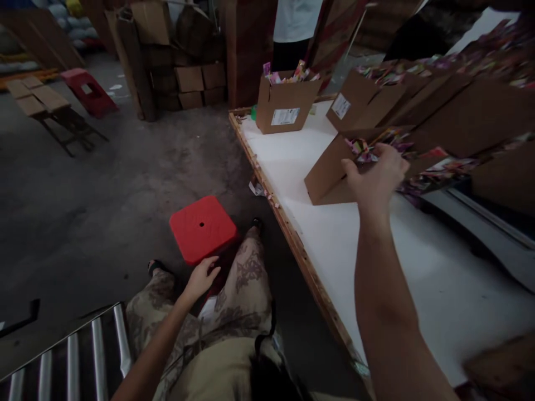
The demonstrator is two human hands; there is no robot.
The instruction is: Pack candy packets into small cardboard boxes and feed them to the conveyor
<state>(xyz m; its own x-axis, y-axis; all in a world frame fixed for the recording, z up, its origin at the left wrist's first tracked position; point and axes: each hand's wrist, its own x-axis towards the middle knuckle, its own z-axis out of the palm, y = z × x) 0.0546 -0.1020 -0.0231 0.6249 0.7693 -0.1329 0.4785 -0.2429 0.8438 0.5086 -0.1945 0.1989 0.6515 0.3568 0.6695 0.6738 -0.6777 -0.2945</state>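
Note:
My right hand (378, 175) is at the top of an open cardboard box (330, 170) on the white table. Its thumb and fingers curve around a bunch of small colourful wrapped packets (363, 150); the palm hides part of them. More packets spill along the box's right side. My left hand (203, 277) hangs over my leg, close to the near edge of a red plastic stool (203, 228). Its fingers are loosely bent, the thumb apart, and nothing shows in them.
A wood-edged white table (288, 161) runs along my right. On it stand a labelled packet-filled box (286, 106) and another labelled box (355, 103). A metal roller conveyor (71, 356) is at lower left. A person in a white shirt (296, 22) stands behind the table.

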